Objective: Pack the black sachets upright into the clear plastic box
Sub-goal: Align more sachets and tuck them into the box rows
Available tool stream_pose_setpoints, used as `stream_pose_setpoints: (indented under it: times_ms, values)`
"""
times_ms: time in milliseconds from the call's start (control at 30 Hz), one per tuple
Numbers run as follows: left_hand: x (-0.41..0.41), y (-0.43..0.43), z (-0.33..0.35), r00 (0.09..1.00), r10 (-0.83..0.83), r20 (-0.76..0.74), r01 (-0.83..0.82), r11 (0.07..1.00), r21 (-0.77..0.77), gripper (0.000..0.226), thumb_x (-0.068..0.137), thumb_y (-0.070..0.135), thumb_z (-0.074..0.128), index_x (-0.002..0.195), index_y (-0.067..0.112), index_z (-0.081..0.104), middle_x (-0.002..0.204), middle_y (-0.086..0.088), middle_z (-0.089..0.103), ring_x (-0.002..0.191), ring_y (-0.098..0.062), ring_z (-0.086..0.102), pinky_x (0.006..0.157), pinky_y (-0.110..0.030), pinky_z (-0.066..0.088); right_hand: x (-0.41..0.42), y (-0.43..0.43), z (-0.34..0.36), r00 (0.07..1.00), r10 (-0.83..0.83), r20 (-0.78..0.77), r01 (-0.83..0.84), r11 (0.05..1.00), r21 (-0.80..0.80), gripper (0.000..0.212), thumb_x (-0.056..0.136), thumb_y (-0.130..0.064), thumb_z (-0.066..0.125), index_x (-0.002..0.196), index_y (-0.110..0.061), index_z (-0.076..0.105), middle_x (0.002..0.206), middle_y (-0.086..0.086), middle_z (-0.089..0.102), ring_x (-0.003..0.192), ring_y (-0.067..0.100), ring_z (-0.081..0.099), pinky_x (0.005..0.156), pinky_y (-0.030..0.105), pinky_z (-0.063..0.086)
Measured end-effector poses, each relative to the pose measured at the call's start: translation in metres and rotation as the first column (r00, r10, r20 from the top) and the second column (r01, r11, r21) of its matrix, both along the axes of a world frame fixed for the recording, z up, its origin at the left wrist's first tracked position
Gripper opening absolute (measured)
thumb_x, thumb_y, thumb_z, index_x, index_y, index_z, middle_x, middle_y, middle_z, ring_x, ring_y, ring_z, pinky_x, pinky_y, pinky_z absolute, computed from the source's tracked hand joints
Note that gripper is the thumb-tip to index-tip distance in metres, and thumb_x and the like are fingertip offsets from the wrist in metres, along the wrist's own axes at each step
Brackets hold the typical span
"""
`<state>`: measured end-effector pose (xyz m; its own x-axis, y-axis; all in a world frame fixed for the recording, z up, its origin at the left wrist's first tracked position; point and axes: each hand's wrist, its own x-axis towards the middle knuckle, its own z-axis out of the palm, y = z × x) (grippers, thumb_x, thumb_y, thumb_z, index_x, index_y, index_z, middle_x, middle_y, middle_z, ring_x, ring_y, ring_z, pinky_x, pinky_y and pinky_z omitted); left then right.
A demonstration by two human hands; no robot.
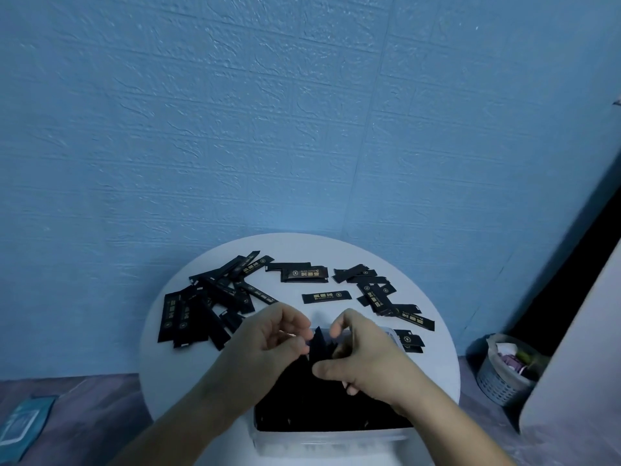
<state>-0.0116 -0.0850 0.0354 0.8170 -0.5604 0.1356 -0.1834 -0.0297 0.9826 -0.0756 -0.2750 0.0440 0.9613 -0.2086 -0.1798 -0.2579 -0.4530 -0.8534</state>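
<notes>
Fingers [299, 322] of the left hand [265, 344] are seen curled, the tips and thumb drawn close together at the left edge of one sachet [321, 344] that stands higher than the rest. Whether it is pinched there cannot be told, as the fingertips are blurred. The right hand [369, 361] is held just beside it, its fingers [341, 322] also curled toward the sachet's right edge and its thumb stretched leftward low across the front; a grip cannot be made out here either. Both hands are placed over the box [329, 438], which is set at the near edge of the round white table [295, 247] and is filled with packed sachets [302, 408], stood on end in a dark mass. Loose sachets [201, 307] are scattered flat on the table beyond the box: a heap at the left, a few in the middle, more at the right, and some just beside the box's right wall. A blue textured wall [302, 112] is seen behind the table, and a grey basket [504, 381] on the floor at the right.
</notes>
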Motion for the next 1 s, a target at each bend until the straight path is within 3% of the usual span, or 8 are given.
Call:
stream_pose_setpoints:
  times_ms: [100, 200, 400, 567, 700, 833, 1000]
  values:
    - [0.001, 0.005, -0.002, 0.982, 0.006, 0.187, -0.027, 0.994, 0.110, 0.024, 0.087, 0.009, 0.069, 0.093, 0.033, 0.068, 0.098, 0.002, 0.073, 0.089, -0.017, 0.070, 0.086, -0.037, 0.059, 0.001, 0.001, -0.002, 1.000, 0.023, 0.001, -0.023, 0.992, -0.126, 0.037, 0.075, -0.021, 0.084, 0.089, -0.017, 0.050, 0.057, 0.005, 0.058, 0.049, 0.021, 0.056, 0.049, 0.031, 0.051]
    - [-0.001, 0.010, -0.007, 0.950, -0.020, 0.310, -0.037, 0.984, 0.175, 0.029, 0.087, 0.006, 0.072, 0.098, 0.032, 0.066, 0.098, 0.012, 0.071, 0.097, -0.013, 0.069, 0.089, -0.028, 0.056, 0.001, 0.005, -0.009, 0.996, 0.080, -0.029, -0.085, 0.972, -0.220, 0.027, 0.078, -0.026, 0.082, 0.084, -0.017, 0.057, 0.055, 0.003, 0.060, 0.048, 0.019, 0.060, 0.053, 0.038, 0.057]
    - [0.001, 0.017, -0.017, 0.926, -0.047, 0.374, -0.027, 0.981, 0.190, 0.036, 0.085, 0.011, 0.076, 0.107, 0.035, 0.063, 0.107, 0.022, 0.067, 0.112, -0.003, 0.062, 0.096, -0.014, 0.046, 0.003, 0.010, -0.005, 0.991, 0.132, 0.036, -0.111, 0.930, -0.351, 0.024, 0.078, -0.031, 0.083, 0.080, -0.021, 0.062, 0.065, -0.001, 0.065, 0.046, 0.009, 0.061, 0.050, 0.026, 0.051]
    - [0.006, 0.022, -0.033, 0.869, -0.091, 0.487, -0.058, 0.958, 0.282, 0.045, 0.080, 0.030, 0.070, 0.121, 0.042, 0.056, 0.122, 0.031, 0.052, 0.127, -0.004, 0.048, 0.104, -0.013, 0.035, 0.008, 0.009, -0.004, 0.972, 0.232, 0.029, -0.202, 0.894, -0.399, 0.005, 0.083, -0.020, 0.070, 0.083, -0.022, 0.065, 0.070, -0.007, 0.065, 0.057, 0.002, 0.058, 0.066, 0.033, 0.055]
    - [0.007, 0.028, -0.043, 0.902, -0.098, 0.420, -0.024, 0.961, 0.276, 0.054, 0.077, 0.036, 0.062, 0.127, 0.050, 0.048, 0.135, 0.037, 0.041, 0.143, 0.003, 0.029, 0.113, -0.016, 0.024, 0.005, 0.015, -0.008, 0.986, 0.163, 0.034, -0.146, 0.943, -0.299, 0.022, 0.080, -0.015, 0.071, 0.093, -0.025, 0.056, 0.075, -0.001, 0.061, 0.050, 0.012, 0.060, 0.051, 0.032, 0.054]
    - [0.006, 0.035, -0.048, 0.931, -0.148, 0.332, 0.057, 0.962, 0.267, 0.068, 0.077, 0.024, 0.066, 0.131, 0.058, 0.043, 0.139, 0.054, 0.022, 0.146, 0.016, 0.011, 0.112, -0.014, 0.017, 0.007, 0.018, -0.013, 0.990, 0.121, 0.076, -0.085, 0.927, -0.364, 0.023, 0.078, -0.016, 0.072, 0.090, -0.025, 0.055, 0.072, 0.001, 0.063, 0.051, 0.010, 0.055, 0.056, 0.032, 0.054]
    - [0.005, 0.036, -0.052, 0.934, -0.136, 0.331, 0.061, 0.972, 0.227, 0.068, 0.078, 0.024, 0.066, 0.130, 0.060, 0.041, 0.138, 0.056, 0.021, 0.147, 0.015, 0.010, 0.112, -0.013, 0.016, 0.004, 0.018, -0.014, 0.989, 0.119, 0.093, -0.077, 0.929, -0.362, 0.031, 0.077, -0.035, 0.079, 0.094, -0.029, 0.054, 0.079, 0.003, 0.069, 0.058, 0.009, 0.059, 0.057, 0.027, 0.050]
